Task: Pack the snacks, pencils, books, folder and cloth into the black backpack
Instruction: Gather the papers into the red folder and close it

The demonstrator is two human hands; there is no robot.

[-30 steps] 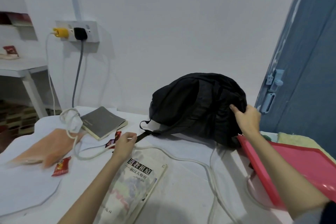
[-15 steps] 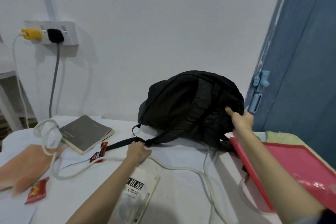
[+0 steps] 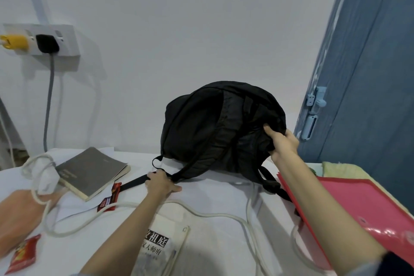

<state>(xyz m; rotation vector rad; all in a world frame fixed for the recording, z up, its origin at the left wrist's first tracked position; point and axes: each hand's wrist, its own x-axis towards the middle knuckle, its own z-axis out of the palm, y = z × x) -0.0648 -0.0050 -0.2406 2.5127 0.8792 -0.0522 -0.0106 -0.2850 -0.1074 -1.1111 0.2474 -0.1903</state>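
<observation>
Soft, even, rather cool light fills the view, and the white wall (image 3: 201, 29) reads flat and grey-white with no hard glare. Left of the black backpack (image 3: 215, 127), the socket strip (image 3: 42, 39) throws a faint shadow down and to the right, so the light perhaps comes from upper left. The backpack itself is nearly featureless black. Far right of it, the blue door (image 3: 369, 74) bows with wide-angle distortion; below it, the frame's lower corners smear slightly.

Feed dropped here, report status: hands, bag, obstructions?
Right hand grips black fabric backpack. Left hand on its black shoulder strap. White cord loops across the table in front.
</observation>
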